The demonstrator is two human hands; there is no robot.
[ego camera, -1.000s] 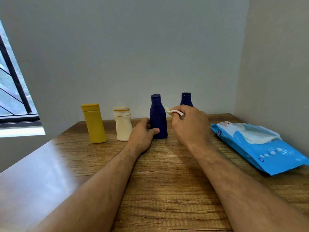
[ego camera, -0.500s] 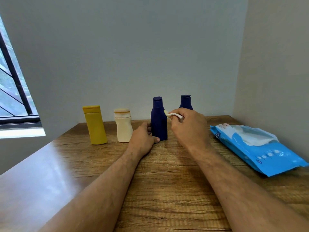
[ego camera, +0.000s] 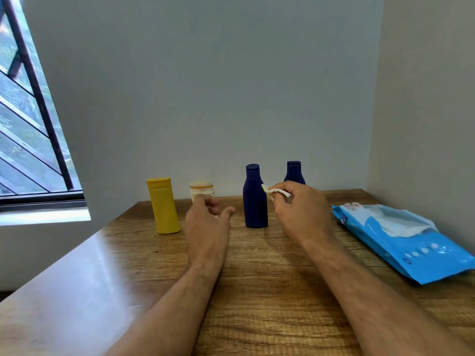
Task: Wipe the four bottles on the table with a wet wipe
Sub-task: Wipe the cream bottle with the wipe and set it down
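Four bottles stand upright in a row at the far side of the wood-grain tabletop (ego camera: pixel 257 291), close to the grey wall. From left to right they are a yellow flat-sided plastic bottle (ego camera: pixel 163 205), a short cream bottle (ego camera: pixel 201 189), a dark blue plastic bottle with a narrow neck (ego camera: pixel 254 197) and a second dark blue bottle (ego camera: pixel 294 172) a little farther back. The left hand (ego camera: pixel 207 222) hovers in front of the cream bottle, hiding its lower part, fingers loosely curled and gripping nothing. The right hand (ego camera: pixel 299 210) pinches a crumpled white wet wipe (ego camera: pixel 275 192) whose tip touches the nearer blue bottle's shoulder. A blue wet-wipe pack (ego camera: pixel 401 242) lies flat at the right.
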